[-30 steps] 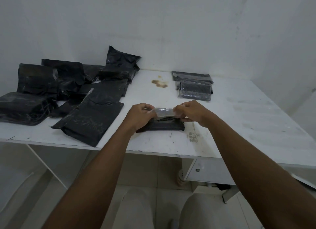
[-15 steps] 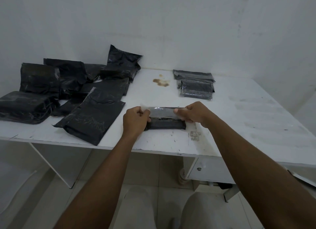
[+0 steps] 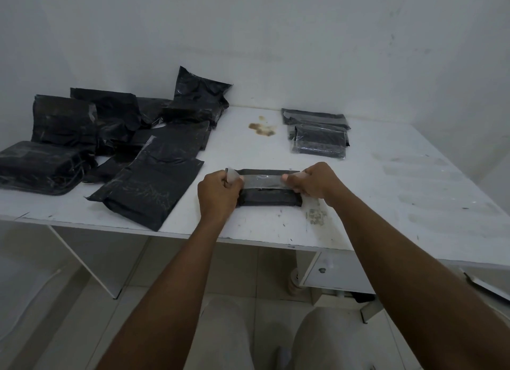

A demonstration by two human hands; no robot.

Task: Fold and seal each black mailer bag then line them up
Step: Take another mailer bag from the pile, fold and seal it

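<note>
On table [image 3: 386, 204], left hand [image 3: 218, 195], right hand [image 3: 314, 182] pinch mailer [image 3: 269, 200].

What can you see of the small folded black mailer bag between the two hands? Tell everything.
The folded mailer bag is a small, flat, black plastic packet, wider than deep, lying near the front edge of the white table. A glossy strip, grey and translucent-looking, stretches across its top end to end. The left hand pinches the strip's left end; the right hand grips its right end. It touches no other bag.
</note>
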